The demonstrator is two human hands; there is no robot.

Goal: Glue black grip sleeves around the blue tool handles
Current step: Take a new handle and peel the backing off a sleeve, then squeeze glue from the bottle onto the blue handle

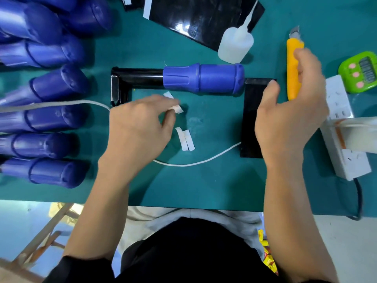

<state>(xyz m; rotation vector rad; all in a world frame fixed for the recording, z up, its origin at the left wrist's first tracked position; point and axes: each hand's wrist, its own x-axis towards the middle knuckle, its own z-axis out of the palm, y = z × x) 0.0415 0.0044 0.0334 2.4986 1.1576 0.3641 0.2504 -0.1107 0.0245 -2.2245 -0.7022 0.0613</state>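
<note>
A blue tool handle (204,80) lies across the mat, mounted on a black L-shaped holder (136,77). A black grip sleeve sheet (250,119) lies flat just right of the handle's end. My left hand (140,123) hovers below the handle and pinches a small white backing strip (177,108) in its fingertips. My right hand (289,119) is blurred above the black sheet's right side, fingers loosely curved, thumb near the sheet's top corner. Its fingers overlap a yellow utility knife (293,68); contact is unclear. A squeeze bottle of glue (235,44) stands behind the handle.
Several more blue handles (51,86) are stacked along the left. Glossy black sheets (204,15) lie at the back. Two white strips (185,139) and a white cable (195,163) lie mid-mat. A green timer (359,72) and white power strip (342,127) are at the right.
</note>
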